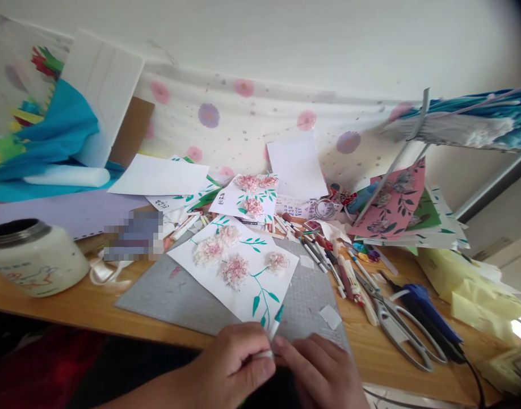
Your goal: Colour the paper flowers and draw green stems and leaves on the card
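At the table's front edge, my left hand (243,358) is closed around a white marker (274,326) with a teal end pointing away from me. A small white piece shows between its thumb and forefinger; whether it belongs to the marker I cannot tell. My right hand (322,366) is close beside it, fingers curled and forefinger tip against the marker's lower part. Its thumb and anything inside are hidden. Just beyond lies a white card (243,272) with fluffy pink-white flowers and green painted leaves, resting on a grey cutting mat (158,295).
Large scissors (407,326) and a blue-black tool with a cord (431,312) lie at the right. Several markers (320,253) are scattered behind the mat. An open jar (37,258) stands at left. Another flower card (250,196) leans at the back, near a pink card (394,199).
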The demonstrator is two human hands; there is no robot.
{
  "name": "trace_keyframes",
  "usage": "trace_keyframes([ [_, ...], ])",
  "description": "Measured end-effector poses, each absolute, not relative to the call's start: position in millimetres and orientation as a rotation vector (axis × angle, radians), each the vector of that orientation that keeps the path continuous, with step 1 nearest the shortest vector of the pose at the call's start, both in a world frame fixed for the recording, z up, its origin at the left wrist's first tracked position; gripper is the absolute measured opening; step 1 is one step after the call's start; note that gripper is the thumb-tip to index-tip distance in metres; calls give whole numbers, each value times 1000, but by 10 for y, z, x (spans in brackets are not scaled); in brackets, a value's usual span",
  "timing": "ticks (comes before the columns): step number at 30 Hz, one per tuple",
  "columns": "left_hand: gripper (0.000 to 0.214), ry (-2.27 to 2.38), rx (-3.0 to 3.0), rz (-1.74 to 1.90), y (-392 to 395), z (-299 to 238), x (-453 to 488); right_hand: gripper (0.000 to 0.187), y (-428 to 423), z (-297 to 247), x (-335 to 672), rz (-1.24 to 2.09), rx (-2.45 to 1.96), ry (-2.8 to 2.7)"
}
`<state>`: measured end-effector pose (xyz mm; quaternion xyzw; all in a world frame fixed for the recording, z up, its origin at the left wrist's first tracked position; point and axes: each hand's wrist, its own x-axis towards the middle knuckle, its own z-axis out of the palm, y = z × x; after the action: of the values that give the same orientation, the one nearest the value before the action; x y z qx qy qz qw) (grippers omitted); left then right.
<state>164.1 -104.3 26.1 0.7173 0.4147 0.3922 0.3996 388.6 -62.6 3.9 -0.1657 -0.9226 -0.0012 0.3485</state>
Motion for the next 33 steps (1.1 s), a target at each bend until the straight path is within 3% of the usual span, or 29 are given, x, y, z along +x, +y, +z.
trace_keyframes([
  [7,55,917,1776,984,-960,410,1542,19,-252,241,3474,132,-555,-2279],
  [11,53,798,1530,1073,-975,359,1385,6,34,244,3597,622,-861,-2024],
  [14,40,1051,1600,1178,-941,277,1303,26,199,196,3605,1119,-885,-1923],
  [17,18,1140,1729,936,-872,165,1247,32,244,81,3543,1350,-980,-1763],
  [20,12,1146,1887,842,-828,24,1217,22,210,-15,3487,1402,-1015,-1625],
  [25,3,1114,2444,927,-773,-145,1230,22,152,2,3465,1265,-959,-1796],
  [33,16,1169,2656,1104,-717,-298,1225,20,151,20,3472,1165,-986,-1960],
])
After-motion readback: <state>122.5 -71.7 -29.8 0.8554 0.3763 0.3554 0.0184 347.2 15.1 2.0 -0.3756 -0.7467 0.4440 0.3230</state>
